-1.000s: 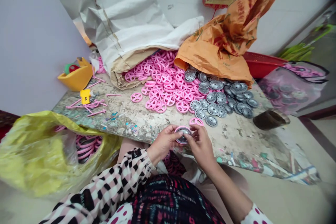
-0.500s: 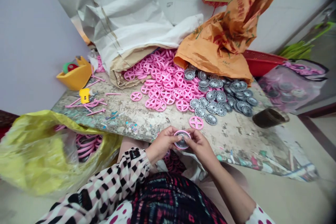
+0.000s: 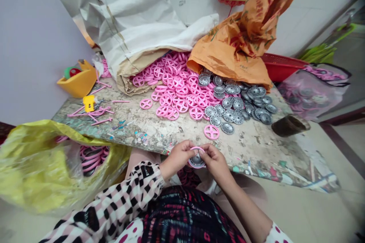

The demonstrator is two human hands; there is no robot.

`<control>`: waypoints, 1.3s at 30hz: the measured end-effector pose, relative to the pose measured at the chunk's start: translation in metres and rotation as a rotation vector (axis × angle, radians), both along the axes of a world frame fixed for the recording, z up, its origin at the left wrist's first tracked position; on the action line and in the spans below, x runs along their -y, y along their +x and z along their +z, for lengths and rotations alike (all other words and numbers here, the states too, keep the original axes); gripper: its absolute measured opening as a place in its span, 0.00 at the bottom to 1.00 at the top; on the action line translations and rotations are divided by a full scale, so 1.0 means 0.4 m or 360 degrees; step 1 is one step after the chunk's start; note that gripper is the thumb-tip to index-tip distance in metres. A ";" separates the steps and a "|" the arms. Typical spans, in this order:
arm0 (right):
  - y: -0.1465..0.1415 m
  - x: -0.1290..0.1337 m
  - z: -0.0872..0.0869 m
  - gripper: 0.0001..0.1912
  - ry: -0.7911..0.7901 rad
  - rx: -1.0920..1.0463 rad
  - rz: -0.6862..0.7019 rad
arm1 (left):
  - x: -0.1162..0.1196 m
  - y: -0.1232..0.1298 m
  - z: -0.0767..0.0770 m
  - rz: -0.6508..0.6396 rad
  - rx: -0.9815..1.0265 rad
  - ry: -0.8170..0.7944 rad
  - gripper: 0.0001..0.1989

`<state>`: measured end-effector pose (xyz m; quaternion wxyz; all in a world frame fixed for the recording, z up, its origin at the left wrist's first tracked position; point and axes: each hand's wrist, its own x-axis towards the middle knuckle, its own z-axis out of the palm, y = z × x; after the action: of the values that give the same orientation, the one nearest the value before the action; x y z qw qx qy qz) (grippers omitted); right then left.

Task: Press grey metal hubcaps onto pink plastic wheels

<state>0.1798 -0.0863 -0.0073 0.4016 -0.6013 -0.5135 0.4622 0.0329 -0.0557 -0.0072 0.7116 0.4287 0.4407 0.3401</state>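
Between my hands, just off the table's front edge, is a toy wheel (image 3: 196, 160): a grey hubcap disc set in a pink rim. My left hand (image 3: 180, 157) grips its left side, thumb on the grey face. From the right, my right hand (image 3: 214, 161) pinches the upper right edge with thumb and fingers. A single pink wheel rim (image 3: 211, 132) lies on the table beyond my hands. Behind it are a pile of pink rims (image 3: 181, 105) and, to the right, a heap of grey hubcap discs (image 3: 229, 115).
A white sack (image 3: 137, 11) and an orange bag (image 3: 236, 45) stand behind the piles. Left are a yellow container (image 3: 80, 81) and pink sticks (image 3: 95, 115). Below, a yellow bag (image 3: 37, 167) holds wheels. A dark cup (image 3: 289, 125) stands right, near a red basket (image 3: 282, 67).
The wheel has tilted and sits slightly lower in my hands. My right thumb has shifted from its grey face up toward the top edge. The view has shifted slightly.
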 end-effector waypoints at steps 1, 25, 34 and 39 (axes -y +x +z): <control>0.004 0.008 -0.005 0.16 0.0000 0.0077 0.0050 | -0.002 -0.009 -0.004 -0.0100 -0.0122 0.0060 0.10; 0.054 -0.043 0.048 0.14 0.0775 0.1207 0.0429 | -0.046 -0.051 0.031 -0.0322 -0.1158 0.1577 0.14; 0.262 -0.183 0.041 0.20 0.0323 0.2370 0.0071 | -0.061 -0.018 0.032 0.0142 0.0062 -0.0282 0.11; 0.267 -0.159 0.052 0.21 0.0552 0.2155 -0.0143 | -0.059 -0.030 0.034 0.0161 0.0400 -0.0648 0.09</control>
<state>0.2868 -0.0228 0.0136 0.1022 -0.7048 -0.6917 -0.1200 0.0210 -0.0321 0.0066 0.8147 0.2080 0.4291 0.3299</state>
